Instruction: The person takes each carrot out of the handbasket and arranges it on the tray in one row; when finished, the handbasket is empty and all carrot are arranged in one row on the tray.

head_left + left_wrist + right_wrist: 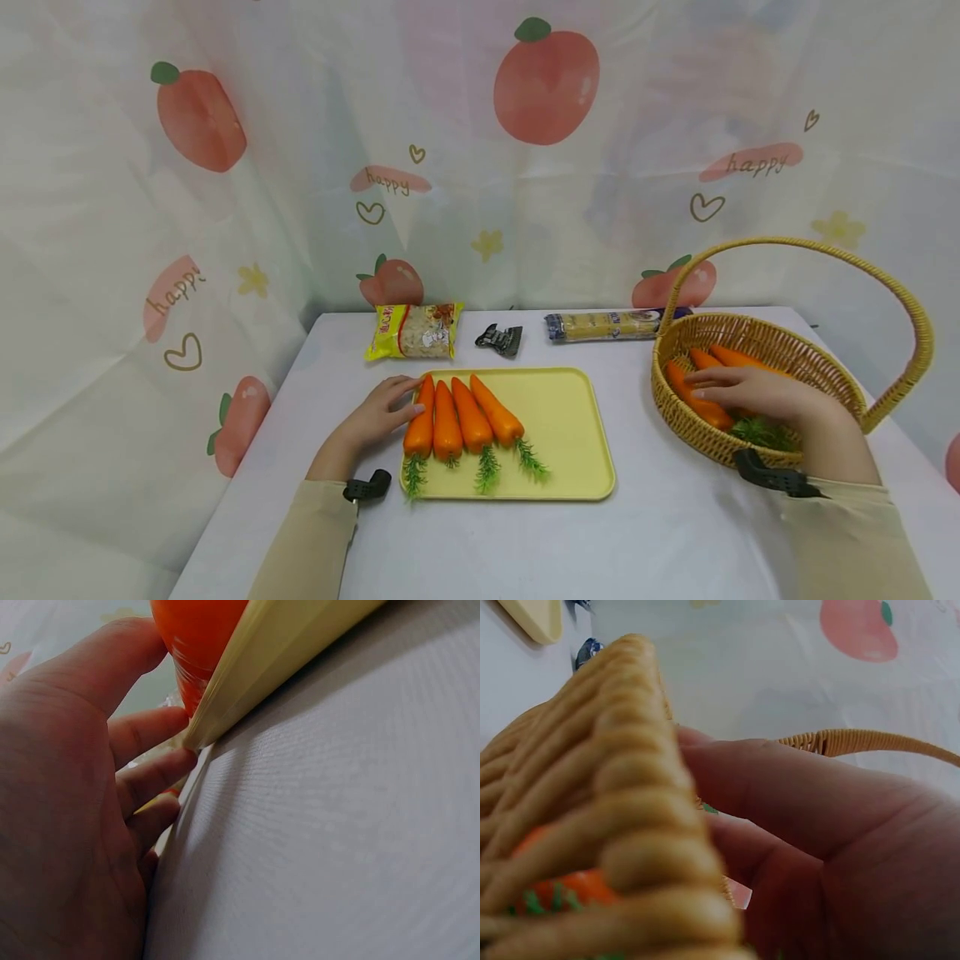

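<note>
Several orange carrots (447, 421) with green tops lie side by side on a yellow tray (570, 433). My left hand (381, 410) is at the tray's left edge, its thumb against the leftmost carrot (420, 429). In the left wrist view, the other fingertips touch the tray rim (247, 682). My right hand (761, 393) reaches into a woven basket (675, 412) at the right, fingers extended over an orange carrot (701, 404). More carrots (738, 358) lie beside it. The basket rim (645, 795) hides part of that hand in the right wrist view.
Along the table's back stand a yellow food packet (416, 332), a small dark packet (500, 339) and a long noodle-like packet (603, 325). The basket's tall handle (810, 243) arches over the right side. A printed curtain (465, 108) hangs behind.
</note>
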A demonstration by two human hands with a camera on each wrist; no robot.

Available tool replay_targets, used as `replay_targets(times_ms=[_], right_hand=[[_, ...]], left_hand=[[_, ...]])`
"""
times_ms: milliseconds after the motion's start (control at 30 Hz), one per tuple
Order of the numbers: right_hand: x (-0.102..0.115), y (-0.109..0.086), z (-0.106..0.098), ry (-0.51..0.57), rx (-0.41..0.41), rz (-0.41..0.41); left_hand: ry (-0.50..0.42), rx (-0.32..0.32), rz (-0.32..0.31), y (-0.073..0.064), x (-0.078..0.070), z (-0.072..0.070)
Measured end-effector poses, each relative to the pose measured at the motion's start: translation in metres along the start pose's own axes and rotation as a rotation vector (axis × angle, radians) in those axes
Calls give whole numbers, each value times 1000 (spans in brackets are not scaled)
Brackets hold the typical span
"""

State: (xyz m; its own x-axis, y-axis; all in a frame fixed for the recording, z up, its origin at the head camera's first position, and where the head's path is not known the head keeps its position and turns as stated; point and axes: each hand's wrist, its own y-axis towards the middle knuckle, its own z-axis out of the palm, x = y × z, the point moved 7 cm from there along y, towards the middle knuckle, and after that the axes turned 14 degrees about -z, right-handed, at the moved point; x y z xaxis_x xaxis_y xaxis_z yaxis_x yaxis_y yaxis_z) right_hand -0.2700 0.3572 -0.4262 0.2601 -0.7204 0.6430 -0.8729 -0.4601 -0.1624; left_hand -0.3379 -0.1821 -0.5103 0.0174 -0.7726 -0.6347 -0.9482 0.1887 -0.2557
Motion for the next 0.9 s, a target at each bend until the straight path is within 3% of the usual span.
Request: replay_targets(times_ms=[533, 900], right_hand=[[2, 0, 5, 41, -29, -92], [2, -2, 5, -3, -40, -90]], left_hand=[[-11, 16, 1, 0, 0, 0], [-17, 15, 2, 1, 0, 1]])
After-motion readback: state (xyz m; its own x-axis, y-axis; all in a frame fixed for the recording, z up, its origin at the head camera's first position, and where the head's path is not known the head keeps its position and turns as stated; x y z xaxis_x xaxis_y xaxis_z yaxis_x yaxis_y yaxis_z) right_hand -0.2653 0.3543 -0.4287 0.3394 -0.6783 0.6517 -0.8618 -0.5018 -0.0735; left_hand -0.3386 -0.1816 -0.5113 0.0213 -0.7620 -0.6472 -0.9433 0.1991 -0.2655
